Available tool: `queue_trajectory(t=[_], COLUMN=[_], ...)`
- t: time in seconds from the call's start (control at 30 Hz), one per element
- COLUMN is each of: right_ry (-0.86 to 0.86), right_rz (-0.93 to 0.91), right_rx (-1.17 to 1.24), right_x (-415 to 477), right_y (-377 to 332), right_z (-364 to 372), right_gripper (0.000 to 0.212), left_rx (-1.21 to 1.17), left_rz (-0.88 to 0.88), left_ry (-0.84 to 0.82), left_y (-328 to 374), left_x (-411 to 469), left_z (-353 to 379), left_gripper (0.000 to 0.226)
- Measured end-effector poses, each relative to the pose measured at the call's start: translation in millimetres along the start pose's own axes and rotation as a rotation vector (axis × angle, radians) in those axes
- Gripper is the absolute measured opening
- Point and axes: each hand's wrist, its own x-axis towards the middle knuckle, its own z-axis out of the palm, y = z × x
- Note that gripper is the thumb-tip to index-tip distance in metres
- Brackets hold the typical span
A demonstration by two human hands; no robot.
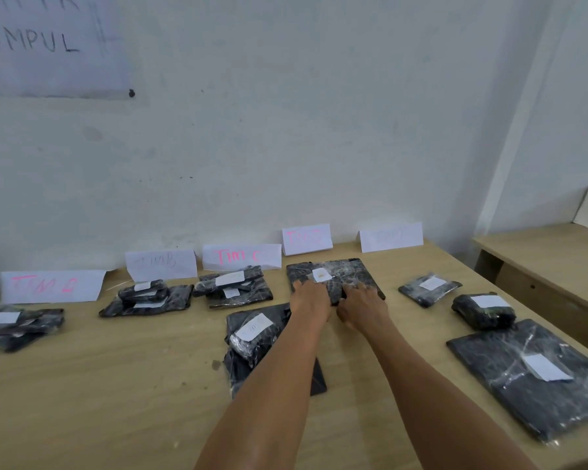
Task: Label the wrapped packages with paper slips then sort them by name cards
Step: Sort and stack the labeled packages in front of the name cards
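Head view looks down on a pale wooden table point(116, 385) pushed against a scuffed white wall point(319, 130). A hand-lettered poster point(48, 45) hangs at ten o'clock, and a second table point(540, 252) stands at three o'clock. Five folded name cards point(241, 256) stand in a row along the far edge, from nine o'clock round to one o'clock. Stacks of wrapped packages point(143, 300) with white slips lie in front of the three leftmost cards. More labelled packages sit loose at the table's centre and at three to four o'clock.

Both bare forearms reach straight ahead toward twelve o'clock. The left hand point(311, 296) and the right hand point(362, 303) sit side by side on the near edge of a flat wrapped package point(353, 271). This package lies on the table just in front of a pink-lettered card point(306, 238), with a paper slip point(321, 275) on its top. The fingers of both hands spread over the wrap. Whether the thumbs hook beneath the edge cannot be told.
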Motion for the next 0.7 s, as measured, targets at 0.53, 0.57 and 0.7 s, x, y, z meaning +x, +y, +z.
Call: queue_trajectory(t=[0.53, 0.57, 0.7], right_ry=[-0.029, 0.025, 0.134], right_rz=[-0.023, -0.029, -0.042], right_rx=[-0.098, -0.092, 0.165], right_x=[-13.4, -20.2, -45.4], right_y=[-5.1, -12.3, -42.0], right_z=[12.9, 12.6, 8.5], right_gripper=[0.071, 0.073, 0.036], left_rx=[-0.390, -0.415, -0.392], left_rz=[0.013, -0.008, -0.181], left_ry=[0.035, 0.096, 0.284], left_y=[-34.8, -41.1, -69.1], left_x=[-28.8, -33.4, -58.9], left_z=[-27.4, -28.9, -35.9], left_gripper=[0.033, 0.031, 0.032])
